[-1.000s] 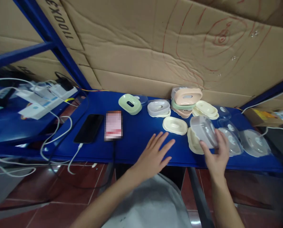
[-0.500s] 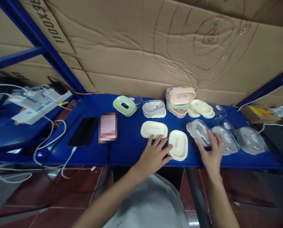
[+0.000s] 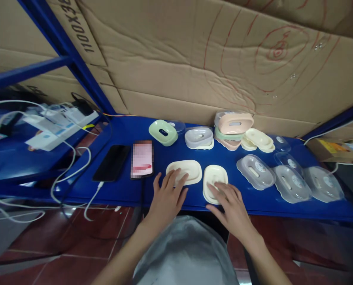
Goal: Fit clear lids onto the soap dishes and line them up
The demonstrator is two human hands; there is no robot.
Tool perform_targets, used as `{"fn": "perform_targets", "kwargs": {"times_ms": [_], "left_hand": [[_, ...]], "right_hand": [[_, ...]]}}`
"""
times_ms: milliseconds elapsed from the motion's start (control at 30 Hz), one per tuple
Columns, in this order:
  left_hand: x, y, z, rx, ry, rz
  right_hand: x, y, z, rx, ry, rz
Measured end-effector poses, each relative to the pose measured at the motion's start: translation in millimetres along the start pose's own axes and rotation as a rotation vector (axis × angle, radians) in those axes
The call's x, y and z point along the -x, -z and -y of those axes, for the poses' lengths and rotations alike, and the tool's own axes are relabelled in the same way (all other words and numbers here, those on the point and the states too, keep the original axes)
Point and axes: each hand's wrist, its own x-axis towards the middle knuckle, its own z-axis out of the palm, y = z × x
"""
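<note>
Two cream oval soap-dish trays lie before me on the blue table. My left hand [image 3: 169, 194] rests with spread fingers over the near edge of the left cream tray [image 3: 194, 170], which lies crosswise. Over the right cream tray [image 3: 214, 174], turned lengthwise, my right hand [image 3: 231, 206] spreads its fingers, the tips touching or just above it. Neither hand is closed round anything. To the right lies a clear lid [image 3: 256, 171] with a round sticker, beside another clear lid [image 3: 293, 184] and a third clear lid [image 3: 325, 184].
Behind are a green dish [image 3: 161, 136], a lilac-grey dish [image 3: 199, 136] and a stack topped by a peach dish [image 3: 237, 122], with more cream trays [image 3: 257, 138]. Left lie a black phone [image 3: 112, 163], a lit phone [image 3: 142, 158] and a power strip [image 3: 60, 126] with white cables. Cardboard [image 3: 176, 59] walls the back.
My right hand has left the clear lid and moved left onto the right cream tray. My left hand and the left cream tray have shifted left. The view has turned slightly.
</note>
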Motion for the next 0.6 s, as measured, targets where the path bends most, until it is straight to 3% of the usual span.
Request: {"fn": "perform_targets", "kwargs": {"times_ms": [167,300,433,600], "left_hand": [[4.5,-6.3,11.2,0.023,0.063,-0.074],[4.8,-9.9,9.0,0.055,0.070,-0.136],[7.0,-10.5,9.7,0.080,0.067,-0.158],[8.4,-10.1,11.2,0.087,0.050,-0.158]], "right_hand": [[-24.5,24.7,-31.7,-0.031,0.085,0.172],[-64.9,41.0,-68.5,-0.104,0.102,0.097],[-132.9,21.1,-84.4,0.037,0.143,-0.030],[-198.5,-6.3,-77.0,0.212,0.204,-0.072]]}}
